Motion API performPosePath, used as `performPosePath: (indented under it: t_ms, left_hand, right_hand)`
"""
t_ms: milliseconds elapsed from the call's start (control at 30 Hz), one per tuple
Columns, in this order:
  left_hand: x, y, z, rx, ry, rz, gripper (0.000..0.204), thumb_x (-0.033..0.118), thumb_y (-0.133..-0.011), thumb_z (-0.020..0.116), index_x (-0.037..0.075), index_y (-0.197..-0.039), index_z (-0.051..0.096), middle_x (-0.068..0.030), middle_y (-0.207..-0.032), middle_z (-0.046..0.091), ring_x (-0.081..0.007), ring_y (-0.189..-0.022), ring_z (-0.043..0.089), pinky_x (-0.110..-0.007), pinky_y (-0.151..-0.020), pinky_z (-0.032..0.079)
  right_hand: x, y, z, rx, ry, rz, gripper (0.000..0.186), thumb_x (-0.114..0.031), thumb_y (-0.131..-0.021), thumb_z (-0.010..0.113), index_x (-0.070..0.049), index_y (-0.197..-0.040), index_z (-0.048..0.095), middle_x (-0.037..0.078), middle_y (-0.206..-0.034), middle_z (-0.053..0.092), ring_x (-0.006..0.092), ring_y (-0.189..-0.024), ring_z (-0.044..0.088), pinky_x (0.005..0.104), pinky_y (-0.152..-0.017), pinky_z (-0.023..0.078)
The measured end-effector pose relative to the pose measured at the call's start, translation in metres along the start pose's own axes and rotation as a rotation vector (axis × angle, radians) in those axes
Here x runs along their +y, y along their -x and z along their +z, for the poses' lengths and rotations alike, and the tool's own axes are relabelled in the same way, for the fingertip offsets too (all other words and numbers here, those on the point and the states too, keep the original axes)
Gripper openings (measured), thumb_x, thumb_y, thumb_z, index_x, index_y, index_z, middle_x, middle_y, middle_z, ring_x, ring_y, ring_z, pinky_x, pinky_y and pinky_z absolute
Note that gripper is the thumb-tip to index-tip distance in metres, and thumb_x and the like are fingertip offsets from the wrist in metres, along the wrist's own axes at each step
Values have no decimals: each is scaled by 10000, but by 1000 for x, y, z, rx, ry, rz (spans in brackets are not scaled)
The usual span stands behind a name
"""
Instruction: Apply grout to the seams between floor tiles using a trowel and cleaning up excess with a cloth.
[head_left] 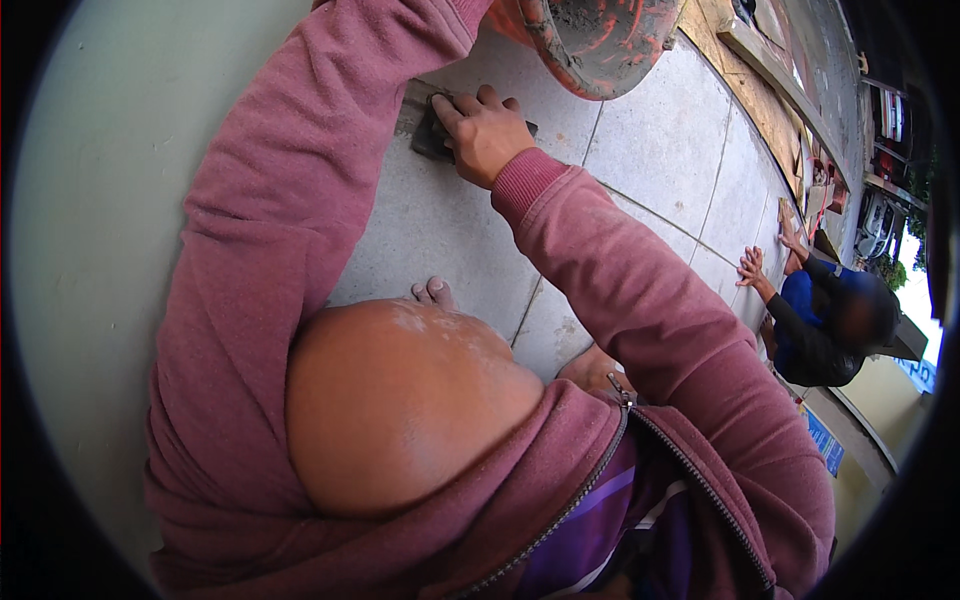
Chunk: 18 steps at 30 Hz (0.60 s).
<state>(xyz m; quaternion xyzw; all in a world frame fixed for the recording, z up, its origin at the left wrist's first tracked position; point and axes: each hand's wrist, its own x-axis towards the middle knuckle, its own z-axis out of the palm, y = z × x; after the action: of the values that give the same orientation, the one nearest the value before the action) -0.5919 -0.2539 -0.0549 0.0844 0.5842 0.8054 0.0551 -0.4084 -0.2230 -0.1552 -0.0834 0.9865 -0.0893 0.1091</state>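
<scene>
Black pad (pixel 432 140), upper centre, pinched in your right hand (pixel 487 135); left grip's out of frame, can't tell. Grey tiles (pixel 665 150) look laid; smeared strip (pixel 406 120) alongside seems unfinished.

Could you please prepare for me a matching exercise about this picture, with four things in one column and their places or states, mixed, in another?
Things:
1. black flat block
2. round red-orange bucket
3. pale grey rectangular floor tiles
4. long brown wooden plank

Places or states:
A. divided by thin dark joints
B. at the picture's upper right
C. under the right hand
D. smeared grey inside

Pairs: 1-C, 2-D, 3-A, 4-B
</scene>
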Motion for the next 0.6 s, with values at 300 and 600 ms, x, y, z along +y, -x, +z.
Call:
performPosePath:
  t_ms: [300,600]
  left_hand:
    - [-6,-1,-17,22,20,-94,71,72,-755,600,2,-745,606,-11,-719,573,-90,-639,496,-227,-599,399]
    - [-10,1,-11,-30,111,-51,63,60,-767,582,5,-786,608,-19,-735,587,-88,-651,511,-219,-606,404]
  right_hand:
    - [63,74,-31,-423,312,181,365,-153,-750,537,-71,-1106,542,73,-1020,575,271,-949,496,421,-720,436]
    - [62,91,2,-146,-239,233,544,-100,-676,662,-68,-1192,496,143,-1039,574,328,-890,509,365,-838,406]
